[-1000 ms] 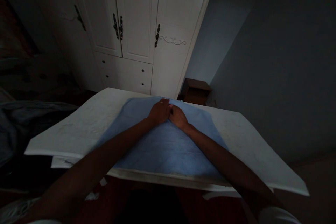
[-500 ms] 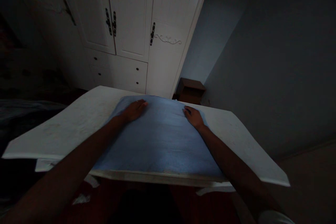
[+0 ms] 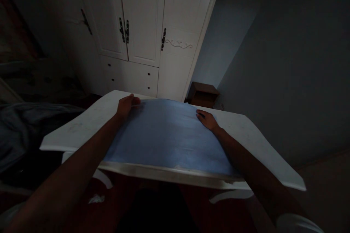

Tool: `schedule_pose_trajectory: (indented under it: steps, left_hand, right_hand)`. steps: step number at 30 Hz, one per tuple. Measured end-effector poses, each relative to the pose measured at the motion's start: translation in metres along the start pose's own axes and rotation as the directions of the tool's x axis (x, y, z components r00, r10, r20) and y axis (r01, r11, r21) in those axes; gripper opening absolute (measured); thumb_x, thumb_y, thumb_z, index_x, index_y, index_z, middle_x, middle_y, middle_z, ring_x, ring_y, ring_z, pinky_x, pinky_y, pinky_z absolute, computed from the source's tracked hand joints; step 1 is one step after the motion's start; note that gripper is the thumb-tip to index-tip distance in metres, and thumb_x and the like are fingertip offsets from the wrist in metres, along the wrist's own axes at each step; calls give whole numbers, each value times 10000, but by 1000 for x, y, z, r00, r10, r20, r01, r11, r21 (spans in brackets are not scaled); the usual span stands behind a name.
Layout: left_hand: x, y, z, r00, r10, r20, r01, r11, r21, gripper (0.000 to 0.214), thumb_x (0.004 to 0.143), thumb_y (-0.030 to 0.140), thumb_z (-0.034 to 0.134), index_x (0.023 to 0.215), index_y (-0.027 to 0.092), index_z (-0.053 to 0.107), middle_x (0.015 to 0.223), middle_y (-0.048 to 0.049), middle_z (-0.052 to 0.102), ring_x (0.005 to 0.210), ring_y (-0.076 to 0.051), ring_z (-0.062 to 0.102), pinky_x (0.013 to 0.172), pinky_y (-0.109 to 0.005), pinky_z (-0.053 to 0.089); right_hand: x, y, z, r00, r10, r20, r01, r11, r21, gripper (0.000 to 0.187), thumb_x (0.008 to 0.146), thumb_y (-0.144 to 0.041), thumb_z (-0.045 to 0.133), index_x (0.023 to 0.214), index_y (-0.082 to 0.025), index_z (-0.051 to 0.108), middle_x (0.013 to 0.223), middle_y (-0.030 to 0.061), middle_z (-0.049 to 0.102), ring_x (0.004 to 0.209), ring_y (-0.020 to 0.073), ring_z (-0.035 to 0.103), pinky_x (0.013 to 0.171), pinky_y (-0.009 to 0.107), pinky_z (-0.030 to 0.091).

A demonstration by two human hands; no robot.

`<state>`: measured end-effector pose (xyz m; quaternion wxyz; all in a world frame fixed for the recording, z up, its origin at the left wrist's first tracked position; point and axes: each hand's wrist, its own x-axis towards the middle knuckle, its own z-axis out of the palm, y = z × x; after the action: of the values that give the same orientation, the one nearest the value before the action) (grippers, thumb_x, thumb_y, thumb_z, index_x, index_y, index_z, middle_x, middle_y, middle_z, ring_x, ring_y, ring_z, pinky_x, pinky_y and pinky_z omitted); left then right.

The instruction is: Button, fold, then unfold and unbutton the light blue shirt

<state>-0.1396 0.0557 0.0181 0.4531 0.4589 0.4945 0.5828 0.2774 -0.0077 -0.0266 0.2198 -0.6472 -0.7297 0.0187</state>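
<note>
A smooth blue cloth (image 3: pixel 166 134) lies across the middle of a white table (image 3: pixel 87 122), its near side reaching the table's front edge. At the cloth's far left corner is my left hand (image 3: pixel 126 105), fingers closed on the cloth's edge, which looks slightly raised there. My right hand (image 3: pixel 207 119) rests on the cloth near its far right corner. Its fingers lie on the fabric with a dark gap between them and the thumb. The room is dim, so fine finger detail is hard to see.
Beyond the table stands a white wardrobe (image 3: pixel 142 18) with dark handles and drawers. A small brown cabinet (image 3: pixel 203 93) sits by the wall. Dark crumpled fabric (image 3: pixel 24 127) is at the left, and a crumpled white scrap (image 3: pixel 96 199) lies on the red floor.
My left hand has moved left from the cloth's upper surface to its far left corner and gripped the edge. My right hand stays on the cloth. The view has shifted slightly.
</note>
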Motion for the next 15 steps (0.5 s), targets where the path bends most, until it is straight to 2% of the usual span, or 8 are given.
schedule_pose_trajectory:
  steps: [3, 7, 10, 12, 15]
  left_hand:
    - [-27, 21, -16, 999, 7, -37, -7, 1000, 12, 301, 768, 396, 566, 811, 108, 639, 850, -108, 689, 751, -180, 658, 639, -279, 511]
    - [-87, 39, -45, 992, 73, -104, -69, 997, 45, 344, 702, 423, 601, 860, 124, 660, 843, -79, 694, 789, -196, 661, 637, -270, 507]
    - [-140, 33, -72, 961, 110, -255, -72, 986, 152, 327, 691, 422, 617, 855, 147, 684, 836, -52, 691, 742, -165, 638, 603, -234, 478]
    - [-172, 21, -88, 934, 86, -348, -50, 993, 110, 303, 679, 400, 632, 863, 166, 686, 849, -33, 688, 714, -138, 616, 597, -217, 466]
    - [-209, 0, -104, 881, -19, -473, -2, 999, -44, 287, 656, 377, 655, 870, 187, 673, 895, -16, 679, 749, -126, 614, 616, -205, 470]
  right_hand:
    - [0, -5, -2, 999, -9, 49, 10, 999, -35, 420, 934, -335, 409, 1264, -151, 592, 1332, 85, 572, 1258, 201, 510, 1104, 369, 348]
    - [0, -11, -5, 995, -21, 97, 30, 995, -95, 448, 941, -310, 376, 1285, -99, 572, 1355, 121, 545, 1278, 225, 487, 1110, 376, 334]
    - [-2, -18, -7, 993, -37, 112, 51, 990, -131, 466, 930, -286, 384, 1288, -45, 561, 1350, 154, 541, 1272, 247, 491, 1116, 367, 324]
    - [-4, -28, -7, 993, -54, 108, 69, 987, -145, 471, 916, -263, 393, 1290, -28, 556, 1355, 164, 534, 1276, 254, 484, 1126, 370, 312]
    - [-4, -52, -7, 989, -127, 78, 136, 983, -127, 456, 900, -258, 397, 1268, -62, 581, 1345, 146, 547, 1277, 250, 481, 1128, 395, 318]
